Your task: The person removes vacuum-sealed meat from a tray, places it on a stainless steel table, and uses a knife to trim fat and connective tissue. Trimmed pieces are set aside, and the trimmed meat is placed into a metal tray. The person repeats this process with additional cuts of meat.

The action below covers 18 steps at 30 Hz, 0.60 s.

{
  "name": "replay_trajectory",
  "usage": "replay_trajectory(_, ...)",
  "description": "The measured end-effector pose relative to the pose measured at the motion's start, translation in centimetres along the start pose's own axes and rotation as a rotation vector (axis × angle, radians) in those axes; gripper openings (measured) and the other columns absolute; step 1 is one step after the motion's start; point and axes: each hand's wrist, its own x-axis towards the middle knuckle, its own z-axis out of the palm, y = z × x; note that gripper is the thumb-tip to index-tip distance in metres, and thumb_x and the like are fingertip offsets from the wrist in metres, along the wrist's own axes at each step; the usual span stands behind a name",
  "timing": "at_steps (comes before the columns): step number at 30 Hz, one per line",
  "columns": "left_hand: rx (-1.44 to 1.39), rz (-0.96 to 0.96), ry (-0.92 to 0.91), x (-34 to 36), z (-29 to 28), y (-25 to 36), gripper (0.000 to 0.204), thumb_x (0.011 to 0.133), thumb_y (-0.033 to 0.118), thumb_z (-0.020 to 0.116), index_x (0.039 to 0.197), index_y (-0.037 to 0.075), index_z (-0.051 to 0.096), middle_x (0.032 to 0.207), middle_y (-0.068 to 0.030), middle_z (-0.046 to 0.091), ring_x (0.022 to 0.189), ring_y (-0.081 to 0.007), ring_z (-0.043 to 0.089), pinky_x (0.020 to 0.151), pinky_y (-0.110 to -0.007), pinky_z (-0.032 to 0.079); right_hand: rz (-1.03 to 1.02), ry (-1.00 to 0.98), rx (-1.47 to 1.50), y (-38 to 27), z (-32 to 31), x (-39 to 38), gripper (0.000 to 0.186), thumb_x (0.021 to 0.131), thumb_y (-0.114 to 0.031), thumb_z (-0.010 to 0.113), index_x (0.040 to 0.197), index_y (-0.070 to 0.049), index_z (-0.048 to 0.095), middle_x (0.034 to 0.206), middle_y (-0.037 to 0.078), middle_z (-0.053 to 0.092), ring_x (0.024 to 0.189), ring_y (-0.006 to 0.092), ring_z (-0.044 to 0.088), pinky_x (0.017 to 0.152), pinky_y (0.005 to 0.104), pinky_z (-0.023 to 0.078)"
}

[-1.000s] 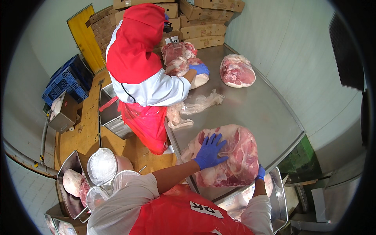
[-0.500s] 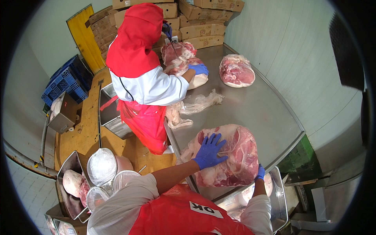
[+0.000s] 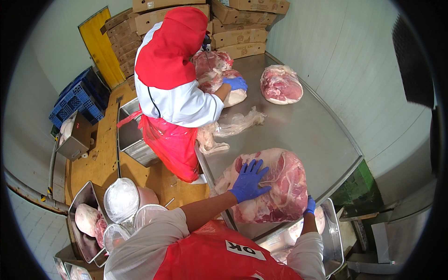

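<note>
A large slab of raw meat (image 3: 284,186), pink with white fat, lies at the near end of the steel table (image 3: 322,149). My left hand (image 3: 250,181), in a blue glove, rests flat on its upper surface with the fingers spread. At the slab's lower right edge is my gloved right hand (image 3: 310,205), seen narrowly from the side. Its fingers are mostly hidden, and whether it grips anything does not show. A crumpled clear film or membrane (image 3: 240,126) lies beyond the slab.
Across the table a co-worker (image 3: 172,93) in a red apron works on meat (image 3: 217,74). Another meat piece (image 3: 281,84) lies at the far right. Metal bins (image 3: 86,198) stand lower left, another bin (image 3: 332,238) lower right. Cardboard boxes (image 3: 242,35) are stacked behind.
The co-worker's head and upper body have shifted right, and their raised far hand is now mostly hidden behind the head. My hands and the slab have barely moved.
</note>
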Motion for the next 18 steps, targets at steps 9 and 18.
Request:
replay_trajectory(9,0.023,0.017,0.071,-0.5,-0.4,-0.2,0.074,0.087,0.058,0.064,0.142,0.01,0.052,0.15,-0.0243,0.04,0.139,-0.0456,0.036,0.118,-0.057,0.021,0.08,0.001,0.002,-4.0,1.5,-2.3,0.033,0.094,-0.031,0.06,0.1,0.0,0.069,0.097,0.018,0.072,0.084,0.0285,0.064,0.077,0.0394,0.05)
replay_trajectory(18,0.022,0.011,0.062,-0.7,-0.1,-0.4,0.075,0.087,0.058,0.063,0.143,0.01,0.051,0.152,-0.0247,0.039,0.14,-0.0461,0.035,0.118,-0.057,0.021,0.127,-0.022,0.198,-6.8,1.6,-4.4,0.041,0.099,-0.035,0.058,0.104,0.004,0.07,0.094,0.011,0.07,0.077,0.0232,0.065,0.069,0.0385,0.055)
